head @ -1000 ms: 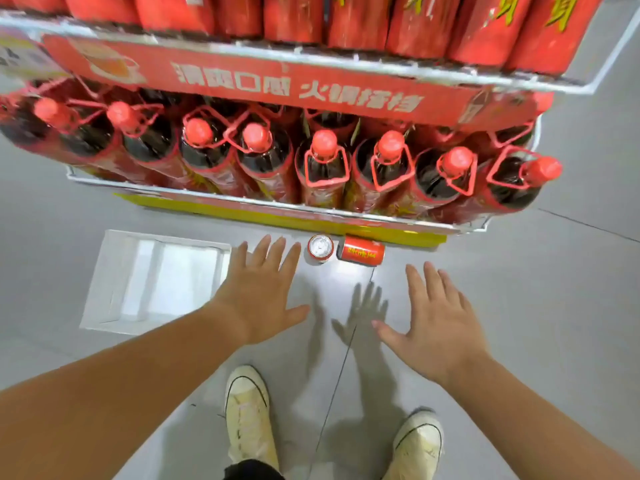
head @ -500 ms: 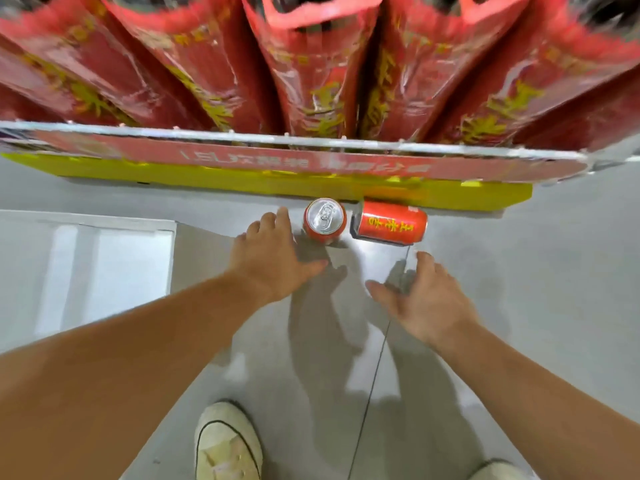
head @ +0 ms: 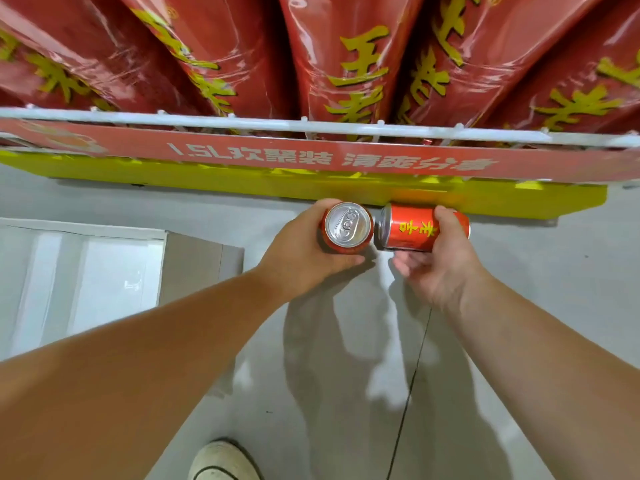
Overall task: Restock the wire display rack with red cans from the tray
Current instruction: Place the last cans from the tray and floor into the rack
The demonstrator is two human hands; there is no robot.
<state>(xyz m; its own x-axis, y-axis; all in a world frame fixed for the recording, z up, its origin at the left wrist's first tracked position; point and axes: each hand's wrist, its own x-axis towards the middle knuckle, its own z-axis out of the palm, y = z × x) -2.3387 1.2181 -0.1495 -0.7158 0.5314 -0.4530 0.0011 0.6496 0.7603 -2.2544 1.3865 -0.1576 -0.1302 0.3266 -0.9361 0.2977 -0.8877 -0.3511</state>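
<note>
Two red cans sit on the grey floor just in front of the rack's yellow base (head: 519, 199). My left hand (head: 298, 251) is wrapped around the upright can (head: 347, 226), whose silver top faces me. My right hand (head: 440, 268) grips the second can (head: 414, 227), which lies on its side with yellow characters showing. The two cans almost touch. The white wire rack (head: 311, 126) runs across the top, its lowest shelf packed with large red bottles (head: 346, 57). The white tray (head: 83, 271) lies on the floor at the left and looks empty.
A red sign strip (head: 332, 157) hangs along the rack's front rail. My pale shoe (head: 221, 462) stands at the bottom centre. A dark seam (head: 408, 393) runs through the floor between my arms.
Both hands have reached forward and closed on the cans, left on the upright one, right on the lying one. My head has dropped lower and closer to the rack's base.
</note>
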